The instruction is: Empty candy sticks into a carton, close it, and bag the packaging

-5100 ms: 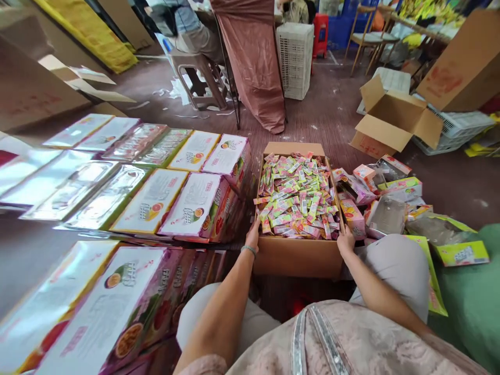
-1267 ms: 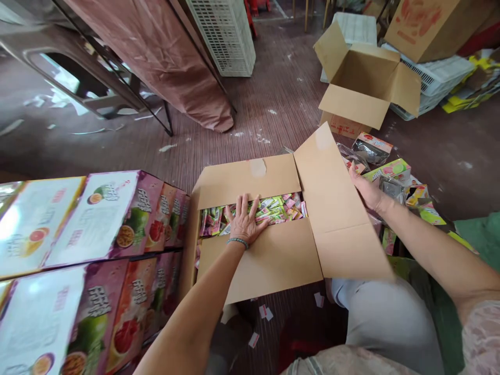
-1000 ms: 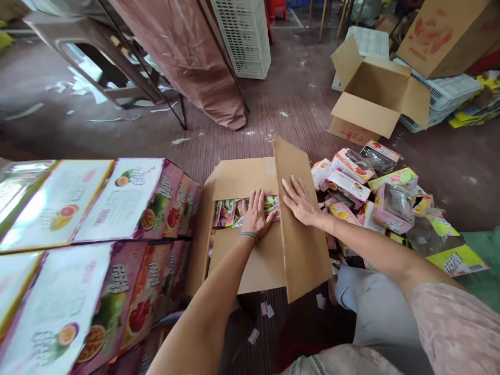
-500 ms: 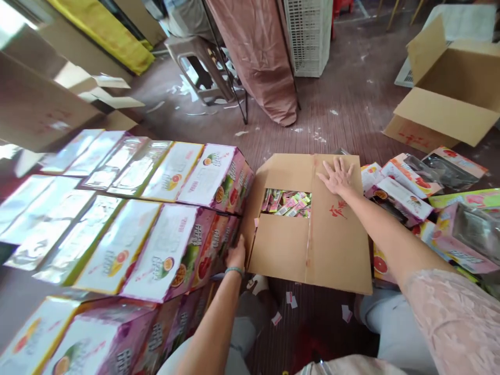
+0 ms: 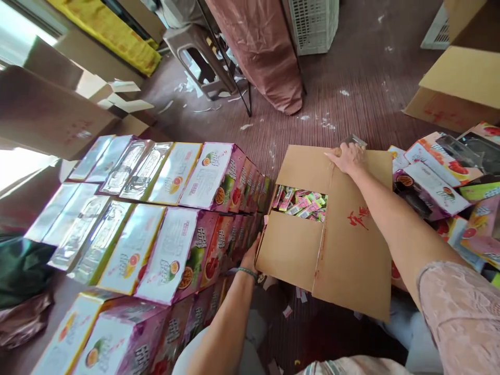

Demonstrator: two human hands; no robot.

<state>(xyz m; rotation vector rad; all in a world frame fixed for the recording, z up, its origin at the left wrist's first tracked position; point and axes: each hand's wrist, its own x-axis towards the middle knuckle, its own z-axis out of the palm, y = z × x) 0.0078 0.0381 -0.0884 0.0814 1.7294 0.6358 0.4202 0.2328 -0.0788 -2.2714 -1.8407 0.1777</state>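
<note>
Both hands on the carton, flaps part shut.

Packs (image 5: 164, 219) stood stacked at my left; my left hand (image 5: 250, 256) pressed the carton's (image 5: 344, 250) near left corner, though I could not tell its grip. The carton sat on the floor, sachets (image 5: 300, 202) showing through a gap. My right hand (image 5: 349, 158) curled over the far flap edge. With the left flap unfolded, sachets could have spilled if the carton tipped.

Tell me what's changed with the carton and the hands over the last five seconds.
The carton, fully open before, now has three flaps folded over; sachets show only through a gap. The right hand slid from the near rim to grip the far edge. The left hand dropped to the near-left corner. The stacked boxes stayed put.
</note>
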